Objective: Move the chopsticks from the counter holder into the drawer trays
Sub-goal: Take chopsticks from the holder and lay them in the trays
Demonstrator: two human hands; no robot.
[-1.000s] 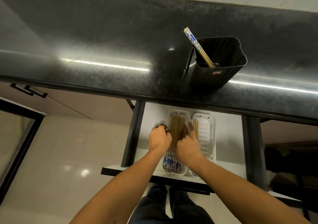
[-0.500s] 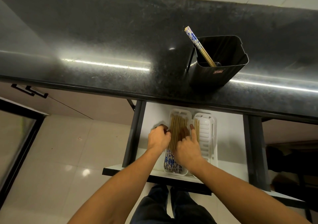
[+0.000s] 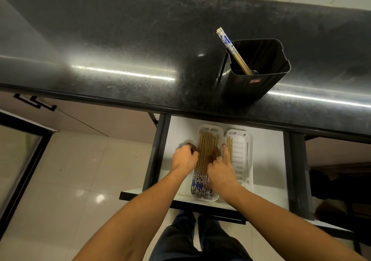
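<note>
both hands down in the open drawer, working on the left tray of chopsticks

the left hand (image 3: 183,158) curls its fingers over the left rim of the left tray (image 3: 203,197), and the right hand (image 3: 219,169) lies on the bundle of chopsticks (image 3: 204,154) in that tray, fingers bent onto the sticks and forefinger stretched along the rim (whether either hand actually pinches a stick, i cannot tell). just right of that tray, touching it, the right tray (image 3: 242,160) has a few sticks along its left side. both trays sit in the white drawer (image 3: 267,160). beyond the tray, up on the black counter (image 3: 120,46), the black holder (image 3: 255,74) keeps one leaning pair (image 3: 232,50).
</note>
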